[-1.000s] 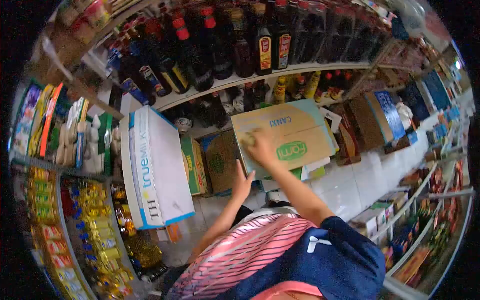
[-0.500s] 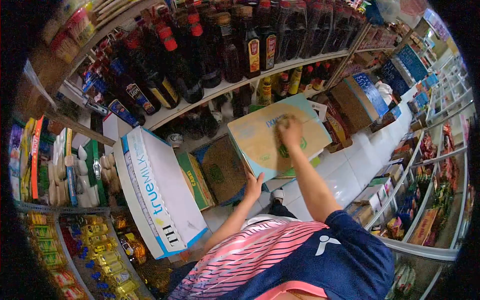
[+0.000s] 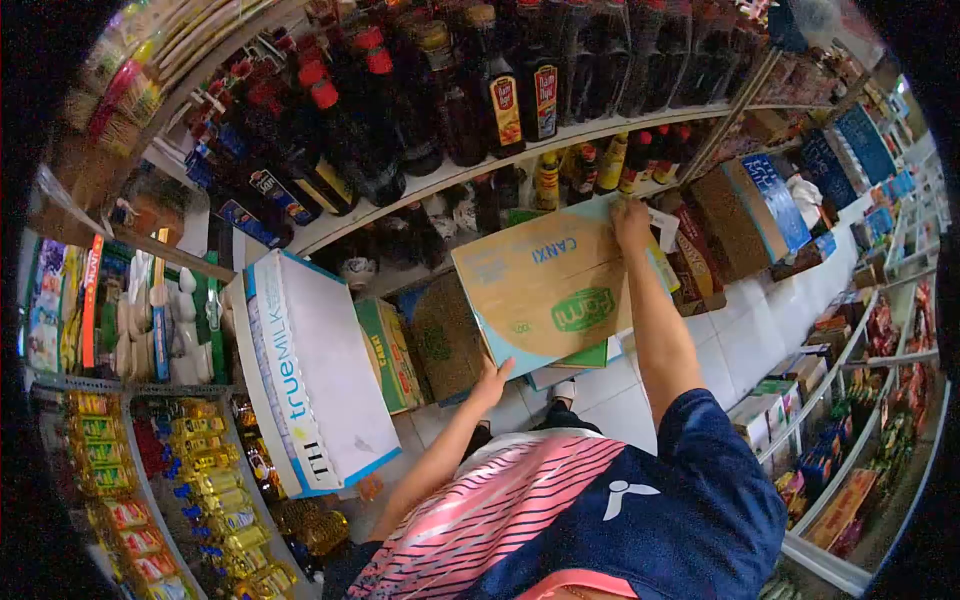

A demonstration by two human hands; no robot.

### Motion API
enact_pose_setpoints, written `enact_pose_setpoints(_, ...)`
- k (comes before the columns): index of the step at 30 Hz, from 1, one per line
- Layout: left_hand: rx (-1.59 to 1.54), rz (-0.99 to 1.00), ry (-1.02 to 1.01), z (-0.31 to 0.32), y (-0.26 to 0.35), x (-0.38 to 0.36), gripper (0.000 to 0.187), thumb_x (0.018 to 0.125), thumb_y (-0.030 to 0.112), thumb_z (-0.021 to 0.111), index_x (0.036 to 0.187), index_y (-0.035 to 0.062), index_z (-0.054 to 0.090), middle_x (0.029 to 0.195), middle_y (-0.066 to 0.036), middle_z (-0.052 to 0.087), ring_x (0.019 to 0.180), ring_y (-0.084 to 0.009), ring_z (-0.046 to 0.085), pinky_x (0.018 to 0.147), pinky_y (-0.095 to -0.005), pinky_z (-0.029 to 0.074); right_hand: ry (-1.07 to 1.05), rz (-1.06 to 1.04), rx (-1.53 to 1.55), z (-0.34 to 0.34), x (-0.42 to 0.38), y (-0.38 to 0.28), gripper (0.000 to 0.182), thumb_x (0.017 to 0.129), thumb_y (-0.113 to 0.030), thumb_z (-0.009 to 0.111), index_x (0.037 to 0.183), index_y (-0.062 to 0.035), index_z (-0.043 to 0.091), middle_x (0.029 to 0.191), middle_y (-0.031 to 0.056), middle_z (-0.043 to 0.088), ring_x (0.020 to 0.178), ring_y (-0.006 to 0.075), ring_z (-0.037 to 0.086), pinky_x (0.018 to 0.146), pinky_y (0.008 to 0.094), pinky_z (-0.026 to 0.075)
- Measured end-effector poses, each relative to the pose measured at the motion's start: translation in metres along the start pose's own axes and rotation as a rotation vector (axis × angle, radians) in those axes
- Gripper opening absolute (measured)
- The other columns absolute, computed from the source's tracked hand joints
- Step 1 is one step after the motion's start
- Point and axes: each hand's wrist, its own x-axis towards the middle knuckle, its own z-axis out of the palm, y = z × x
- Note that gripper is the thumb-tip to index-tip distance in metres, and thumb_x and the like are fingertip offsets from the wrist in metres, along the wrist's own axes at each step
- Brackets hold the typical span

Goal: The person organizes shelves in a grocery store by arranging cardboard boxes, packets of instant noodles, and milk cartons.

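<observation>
A brown and light-blue carton (image 3: 540, 275) printed "CANXI" and "Fami" lies tilted in front of me, its broad face turned up. My left hand (image 3: 490, 382) grips its near left corner, thumb along the edge and the other fingers hidden beneath. At the far right corner, my right hand (image 3: 630, 225) has its fingers curled over the carton's edge. Part of a green box (image 3: 590, 355) shows under the near side. Left of the carton stand a darker brown carton (image 3: 445, 340) and a green and tan box (image 3: 388, 355).
A large white "TH true MILK" carton (image 3: 325, 370) stands at the left. Dark sauce bottles (image 3: 500, 90) line the shelf (image 3: 420, 183) ahead. More cartons (image 3: 735, 215) sit on the tiled floor to the right, with glass display shelves (image 3: 850, 400) beyond. Packets and oil bottles (image 3: 225, 500) fill the lower left.
My right hand has moved from the middle of the carton's face to its far right corner, uncovering the green logo. My left hand stays at the near left corner.
</observation>
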Motion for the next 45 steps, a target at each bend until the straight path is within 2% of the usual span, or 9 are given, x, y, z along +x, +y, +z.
enact_pose_setpoints(10,0.281,0.001,-0.489,-0.026,-0.001,0.006,0.089,0.084,0.058,0.035,0.134,-0.0068,0.000,0.137,-0.025,0.022,0.127,-0.0308,0.026,0.103,-0.0320,0.019,-0.576,-0.328,0.577,0.011,-0.104,-0.267,0.033,0.066,-0.011,0.062,0.098,-0.0040,0.059,0.103,0.0181,0.055,0.100,0.0339,0.049,0.087,0.0417,0.039)
enact_pose_setpoints(17,0.090,-0.216,-0.198,-0.016,0.041,-0.013,0.100,0.081,0.060,0.040,0.130,-0.0132,-0.007,0.137,-0.026,0.021,0.128,-0.0286,0.022,0.104,-0.0290,0.017,-1.041,0.118,0.511,-0.016,-0.071,-0.122,0.036,0.067,-0.015,0.066,0.102,-0.0066,0.057,0.111,0.0152,0.051,0.106,0.0307,0.046,0.088,0.0406,0.039)
enact_pose_setpoints(21,0.059,-0.211,-0.170,-0.013,0.042,-0.013,0.097,0.081,0.060,0.041,0.132,-0.0109,-0.002,0.136,-0.024,0.024,0.127,-0.0274,0.025,0.103,-0.0282,0.018,-0.209,-0.137,0.154,-0.063,-0.023,-0.014,0.036,0.074,-0.023,0.059,0.104,-0.0040,0.056,0.105,0.0223,0.054,0.097,0.0366,0.050,0.085,0.0431,0.041)
enact_pose_setpoints(25,0.075,-0.311,-0.485,-0.028,0.042,0.002,0.092,0.081,0.055,0.046,0.134,-0.0060,0.002,0.138,-0.022,0.021,0.128,-0.0274,0.022,0.104,-0.0305,0.016,-0.370,-0.056,0.081,-0.055,-0.032,-0.037,0.034,0.074,-0.024,0.059,0.100,-0.0021,0.057,0.105,0.0220,0.055,0.094,0.0359,0.052,0.078,0.0435,0.043)
enact_pose_setpoints(29,0.063,0.230,0.402,-0.024,0.058,0.030,0.076,0.081,0.033,0.054,0.136,-0.0008,0.013,0.142,-0.019,0.013,0.131,-0.0306,0.012,0.106,-0.0397,0.009,-0.728,0.059,0.254,-0.054,-0.114,-0.168,0.041,0.070,-0.022,0.063,0.105,-0.0020,0.054,0.104,0.0225,0.054,0.092,0.0357,0.053,0.075,0.0422,0.045)
enact_pose_setpoints(33,0.457,0.532,0.312,-0.043,0.131,0.090,0.063,0.085,0.030,0.047,0.135,0.0023,0.020,0.141,-0.016,0.019,0.130,-0.0302,0.017,0.106,-0.0413,0.011,-0.681,-0.337,0.526,-0.107,-0.175,-0.229,0.048,0.067,-0.011,0.065,0.112,-0.0039,0.052,0.118,0.0170,0.050,0.110,0.0352,0.044,0.093,0.0434,0.036)
enact_pose_setpoints(36,1.318,0.561,0.322,-0.034,0.113,0.138,0.061,0.086,0.037,0.043,0.135,0.0049,0.023,0.141,-0.011,0.021,0.130,-0.0268,0.018,0.105,-0.0444,0.012,-0.731,-0.188,0.473,-0.129,-0.166,-0.191,0.049,0.066,-0.014,0.064,0.113,-0.0058,0.053,0.121,0.0160,0.047,0.111,0.0334,0.044,0.093,0.0409,0.037)
enact_pose_setpoints(40,1.203,0.584,0.378,-0.026,0.123,0.129,0.057,0.085,0.040,0.043,0.133,0.0117,0.030,0.138,-0.009,0.029,0.128,-0.0265,0.023,0.103,-0.0495,0.014,-0.462,0.310,0.210,-0.114,-0.113,-0.059,0.037,0.067,-0.010,0.061,0.104,-0.0062,0.057,0.108,0.0180,0.054,0.101,0.0345,0.050,0.087,0.0395,0.040)
enact_pose_setpoints(45,1.249,0.537,0.311,-0.029,0.131,0.129,0.058,0.089,0.044,0.036,0.135,0.0107,0.026,0.141,-0.007,0.023,0.129,-0.0258,0.021,0.104,-0.0481,0.011,-0.230,0.160,-0.187,-0.101,-0.086,-0.009,0.052,0.069,-0.016,0.060,0.118,-0.0038,0.046,0.120,0.0206,0.045,0.114,0.0370,0.038,0.096,0.0441,0.031)
